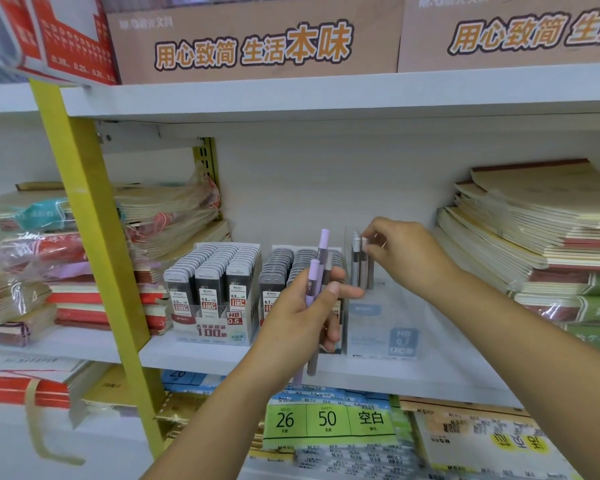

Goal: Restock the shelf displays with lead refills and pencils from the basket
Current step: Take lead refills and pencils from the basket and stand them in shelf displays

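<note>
My left hand (309, 317) grips a small bunch of mechanical pencils (321, 258), purple and grey, held upright in front of the middle shelf. My right hand (399, 251) pinches the white cap of one pencil (363, 261) standing among a few others at the back left of a clear plastic display box (381, 327) marked HB 0.7. Left of that box stand two display boxes of lead refills (215, 282), one labelled 0.5 and one 0.7 (274, 275), both packed with dark refill cases. The basket is not in view.
Stacks of notebooks (534, 237) fill the shelf to the right, and wrapped bundles of notebooks (66, 265) lie to the left. A yellow upright post (94, 237) crosses the left side. Brown cartons (257, 39) sit on the shelf above. Paper pads (329, 420) lie on the shelf below.
</note>
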The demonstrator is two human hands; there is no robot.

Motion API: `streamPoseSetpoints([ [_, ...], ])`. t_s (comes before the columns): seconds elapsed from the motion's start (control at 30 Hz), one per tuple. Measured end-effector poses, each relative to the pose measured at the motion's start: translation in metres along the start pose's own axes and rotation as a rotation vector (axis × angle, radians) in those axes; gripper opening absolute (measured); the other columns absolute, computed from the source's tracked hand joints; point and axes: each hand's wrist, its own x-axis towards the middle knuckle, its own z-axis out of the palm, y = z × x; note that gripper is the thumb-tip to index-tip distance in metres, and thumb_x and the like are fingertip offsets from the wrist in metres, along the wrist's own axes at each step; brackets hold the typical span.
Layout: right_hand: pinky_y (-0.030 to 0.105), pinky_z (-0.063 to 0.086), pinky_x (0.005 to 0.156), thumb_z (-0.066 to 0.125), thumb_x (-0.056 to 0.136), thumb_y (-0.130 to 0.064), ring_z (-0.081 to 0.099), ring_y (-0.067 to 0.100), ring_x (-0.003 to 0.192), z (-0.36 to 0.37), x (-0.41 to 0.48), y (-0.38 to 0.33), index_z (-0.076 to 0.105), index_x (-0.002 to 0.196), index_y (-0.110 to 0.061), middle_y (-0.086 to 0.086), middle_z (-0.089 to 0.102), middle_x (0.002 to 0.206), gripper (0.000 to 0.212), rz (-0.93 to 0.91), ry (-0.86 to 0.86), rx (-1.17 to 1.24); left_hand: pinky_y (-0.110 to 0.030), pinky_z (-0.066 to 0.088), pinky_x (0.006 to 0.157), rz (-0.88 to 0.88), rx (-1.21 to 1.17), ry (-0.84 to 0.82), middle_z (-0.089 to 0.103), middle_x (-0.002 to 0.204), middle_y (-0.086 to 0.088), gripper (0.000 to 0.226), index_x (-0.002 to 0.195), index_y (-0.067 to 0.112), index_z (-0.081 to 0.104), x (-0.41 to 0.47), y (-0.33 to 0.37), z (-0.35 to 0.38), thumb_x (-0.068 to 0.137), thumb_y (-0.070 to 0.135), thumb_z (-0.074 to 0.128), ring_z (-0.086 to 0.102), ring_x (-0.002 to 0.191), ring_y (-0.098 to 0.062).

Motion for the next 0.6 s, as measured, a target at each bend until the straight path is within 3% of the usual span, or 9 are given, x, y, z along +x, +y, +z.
streamPoseSetpoints([
  [0.07, 0.026, 0.043, 0.075, 0.061, 0.093, -0.022, 0.057, 0.015, 0.084, -0.008, -0.008, -0.008, 0.066, 0.111, -0.020, -0.001, 0.060, 0.100, 0.019, -0.069, 0.155, 0.031, -0.021, 0.049, 0.051, -0.010, -0.021, -0.031, 0.077, 0.106, 0.005, 0.019, 0.121, 0.025, 0.056, 0.000, 0.001, -0.002, 0.106, 0.024, 0.044, 0.053, 0.051, -0.007],
  [0.1, 0.021, 0.043, 0.074, 0.062, 0.092, -0.024, 0.057, 0.012, 0.082, -0.014, -0.013, -0.015, 0.067, 0.110, -0.024, -0.004, 0.061, 0.098, 0.018, -0.068, 0.171, 0.187, -0.021, 0.049, 0.052, -0.017, -0.032, -0.047, 0.077, 0.104, 0.003, 0.020, 0.121, 0.025, 0.057, 0.000, 0.001, -0.002, 0.106, 0.024, 0.044, 0.053, 0.052, -0.007],
  [0.2, 0.008, 0.047, 0.073, 0.063, 0.091, -0.029, 0.065, -0.001, 0.089, -0.024, -0.030, -0.035, 0.070, 0.106, -0.030, -0.010, 0.073, 0.097, 0.017, 0.033, -0.146, 0.785, -0.022, 0.050, 0.055, -0.035, -0.065, -0.094, 0.077, 0.095, 0.000, 0.020, 0.120, 0.022, 0.060, 0.001, 0.001, -0.001, 0.106, 0.022, 0.045, 0.053, 0.053, -0.007],
  [0.27, 0.011, 0.051, 0.074, 0.064, 0.091, -0.022, 0.068, 0.006, 0.090, -0.022, -0.036, -0.041, 0.068, 0.108, -0.022, -0.005, 0.074, 0.099, 0.018, 0.077, -0.278, 0.927, -0.022, 0.050, 0.054, -0.035, -0.058, -0.109, 0.075, 0.087, 0.001, 0.021, 0.121, 0.020, 0.061, 0.002, 0.002, 0.002, 0.106, 0.021, 0.046, 0.051, 0.052, -0.008],
  [0.3, 0.017, 0.054, 0.076, 0.064, 0.091, -0.017, 0.069, 0.012, 0.088, -0.021, -0.037, -0.043, 0.066, 0.107, -0.017, 0.000, 0.075, 0.096, 0.016, 0.096, -0.265, 0.959, -0.022, 0.050, 0.054, -0.039, -0.051, -0.108, 0.073, 0.084, 0.002, 0.021, 0.120, 0.018, 0.061, 0.002, 0.001, 0.003, 0.106, 0.020, 0.046, 0.050, 0.052, -0.008],
  [0.37, 0.029, 0.055, 0.079, 0.060, 0.093, -0.011, 0.071, 0.018, 0.085, -0.027, -0.034, -0.043, 0.060, 0.102, -0.011, 0.004, 0.076, 0.088, 0.009, 0.143, -0.124, 1.066, -0.022, 0.048, 0.052, -0.062, -0.064, -0.090, 0.071, 0.081, 0.003, 0.019, 0.117, 0.016, 0.063, 0.003, 0.001, 0.003, 0.105, 0.018, 0.048, 0.049, 0.051, -0.007],
  [0.47, 0.027, 0.057, 0.058, 0.050, 0.098, -0.008, 0.071, 0.018, 0.070, -0.046, -0.023, -0.030, 0.050, 0.097, -0.013, 0.003, 0.074, 0.073, 0.005, 0.200, 0.237, 1.216, -0.019, 0.040, 0.047, -0.085, -0.081, -0.039, 0.070, 0.081, 0.003, 0.018, 0.114, 0.018, 0.065, 0.003, 0.000, 0.001, 0.104, 0.017, 0.050, 0.043, 0.049, -0.006],
  [0.53, 0.024, 0.054, 0.054, 0.049, 0.099, -0.012, 0.071, 0.019, 0.069, -0.055, -0.018, -0.015, 0.048, 0.094, -0.020, 0.001, 0.072, 0.073, 0.010, 0.160, 0.402, 1.073, -0.016, 0.036, 0.044, -0.057, -0.058, 0.014, 0.072, 0.081, 0.006, 0.019, 0.111, 0.021, 0.066, 0.003, 0.000, -0.002, 0.105, 0.018, 0.049, 0.041, 0.048, -0.005],
  [0.6, 0.031, 0.058, 0.063, 0.053, 0.098, -0.016, 0.071, 0.021, 0.074, -0.053, -0.015, 0.000, 0.048, 0.092, -0.029, -0.001, 0.069, 0.080, 0.015, 0.110, 0.386, 0.815, -0.016, 0.036, 0.043, -0.015, -0.015, 0.030, 0.072, 0.075, 0.012, 0.020, 0.111, 0.023, 0.067, 0.003, 0.000, -0.003, 0.105, 0.021, 0.048, 0.041, 0.047, -0.004],
])
